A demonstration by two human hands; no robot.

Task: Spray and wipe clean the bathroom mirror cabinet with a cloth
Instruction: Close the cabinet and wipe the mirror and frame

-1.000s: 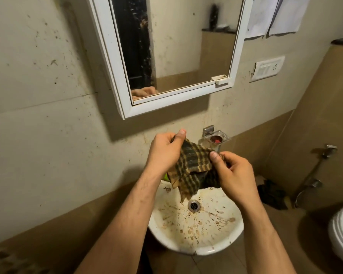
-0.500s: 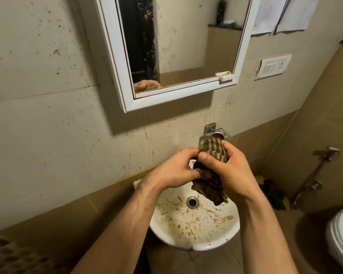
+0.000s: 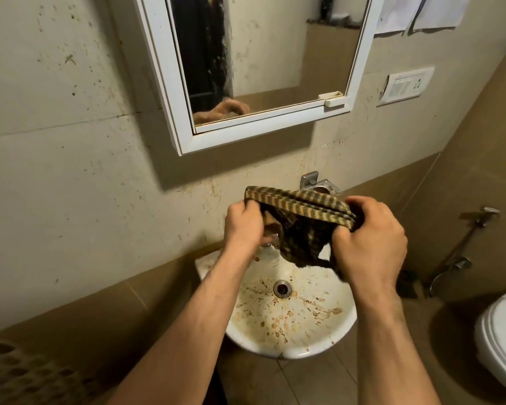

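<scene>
A brown and yellow checked cloth (image 3: pixel 300 217) is stretched between both hands above the stained white basin (image 3: pixel 289 343). My left hand (image 3: pixel 244 229) grips its left end and my right hand (image 3: pixel 368 244) grips its right end, fingers curled round the fabric. The cloth's top edge runs folded from hand to hand and the rest hangs down dark between them. The white-framed mirror cabinet (image 3: pixel 167 83) hangs on the wall above, its glass (image 3: pixel 263 54) streaked with dark drips on the left side. No spray bottle is in view.
A metal holder (image 3: pixel 319 182) is fixed to the wall behind the cloth. A switch plate (image 3: pixel 405 84) sits right of the cabinet. A hand shower (image 3: pixel 468 238) hangs on the right wall above a toilet (image 3: pixel 500 337). The beige wall is spattered with brown specks.
The cloth was bunched between both hands half a second ago. Now the hands have drawn apart and pulled it out wide along its top edge.
</scene>
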